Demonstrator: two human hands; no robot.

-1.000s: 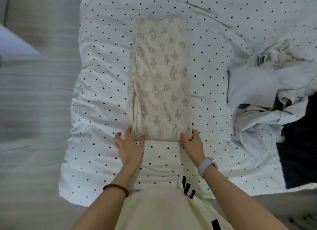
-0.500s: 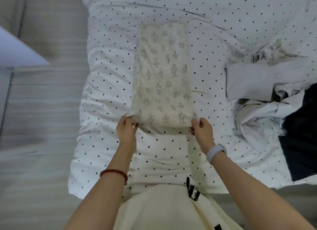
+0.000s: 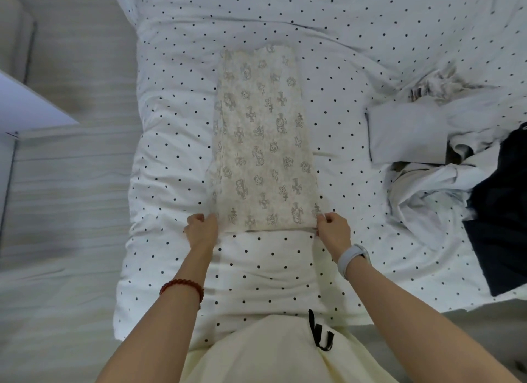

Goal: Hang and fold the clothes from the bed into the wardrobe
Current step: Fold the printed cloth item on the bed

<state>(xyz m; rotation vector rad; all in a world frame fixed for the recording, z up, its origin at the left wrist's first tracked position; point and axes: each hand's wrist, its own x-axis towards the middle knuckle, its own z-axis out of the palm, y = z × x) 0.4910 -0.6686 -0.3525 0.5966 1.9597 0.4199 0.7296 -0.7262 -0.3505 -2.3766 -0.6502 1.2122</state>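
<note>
the left hand (image 3: 201,231) pinches the near left corner of the patterned garment (image 3: 263,143), which lies as a long folded strip along the dotted bed (image 3: 176,103). the right hand (image 3: 333,231) has its fingers clamped on the near right corner. if one hand lifts faster, the layers could slide and the strip skew. the loose pile of clothes (image 3: 445,166) at right lies near; a wide swing might snag it.

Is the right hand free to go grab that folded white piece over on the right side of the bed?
Probably not yet: the right hand is pinching a near corner of the patterned garment. Otherwise bare dotted duvet separates it from the folded white piece.
</note>
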